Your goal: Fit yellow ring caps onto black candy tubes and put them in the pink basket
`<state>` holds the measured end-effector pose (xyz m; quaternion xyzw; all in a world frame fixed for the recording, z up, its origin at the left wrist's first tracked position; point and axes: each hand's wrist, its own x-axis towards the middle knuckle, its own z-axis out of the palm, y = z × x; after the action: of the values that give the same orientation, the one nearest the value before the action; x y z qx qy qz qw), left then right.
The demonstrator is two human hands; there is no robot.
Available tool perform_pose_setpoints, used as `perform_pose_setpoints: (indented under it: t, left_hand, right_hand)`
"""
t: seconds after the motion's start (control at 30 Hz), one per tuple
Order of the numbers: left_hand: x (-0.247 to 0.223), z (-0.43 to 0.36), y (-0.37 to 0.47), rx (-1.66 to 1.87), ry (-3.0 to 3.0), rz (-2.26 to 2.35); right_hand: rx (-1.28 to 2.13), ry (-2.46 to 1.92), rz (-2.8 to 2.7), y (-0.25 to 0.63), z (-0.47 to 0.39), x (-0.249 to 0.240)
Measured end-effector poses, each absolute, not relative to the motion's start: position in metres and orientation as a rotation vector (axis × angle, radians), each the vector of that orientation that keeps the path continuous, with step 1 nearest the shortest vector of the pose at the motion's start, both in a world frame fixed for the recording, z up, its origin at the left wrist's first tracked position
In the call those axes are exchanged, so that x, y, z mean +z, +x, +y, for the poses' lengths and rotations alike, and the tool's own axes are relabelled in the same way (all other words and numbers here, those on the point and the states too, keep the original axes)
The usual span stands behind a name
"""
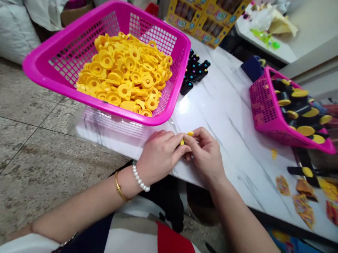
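Note:
My left hand (161, 153) and my right hand (206, 152) meet over the front edge of the white marbled table (217, 95). Both are closed, with fingers pinched around a small yellow plastic piece (190, 133). Most of that piece is hidden by the fingers, so its full shape does not show. Just beyond my left hand stands a large pink basket (123, 115), heaped with yellow ring-shaped plastic parts (126, 73). Behind the hands, several black cylindrical pieces (194, 72) with blue or yellow dots stand close together beside the basket.
A smaller pink basket (263, 106) at the right holds black pieces with yellow round ends (306, 109). Small printed packets (303, 209) lie near the right front edge. Yellow boxes (208, 13) are stacked at the back. White sacks (11, 23) stand on the floor at left.

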<state>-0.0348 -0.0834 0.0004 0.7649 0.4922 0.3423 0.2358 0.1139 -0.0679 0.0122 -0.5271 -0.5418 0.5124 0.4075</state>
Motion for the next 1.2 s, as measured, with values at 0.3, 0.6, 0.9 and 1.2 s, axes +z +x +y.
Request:
perform_pose_setpoints:
  t: [0.3, 0.6, 0.9, 1.2]
  left_hand:
    - [-0.001, -0.086, -0.035, 0.839, 2.150, 1.389]
    - [-0.006, -0.083, -0.034, 0.833, 2.149, 1.441]
    - [-0.005, -0.084, -0.035, 0.897, 2.172, 1.444]
    - [-0.005, -0.082, -0.036, 0.858, 2.175, 1.388]
  right_hand:
    - [1.816, -1.296, -1.484, 0.130, -0.043, 0.027]
    - [1.470, -1.475, -1.826, 0.122, -0.049, 0.033]
    - [1.954, -1.292, -1.357, 0.143, -0.024, 0.024]
    - [2.307, -1.185, -1.662, 0.143, 0.001, 0.037]
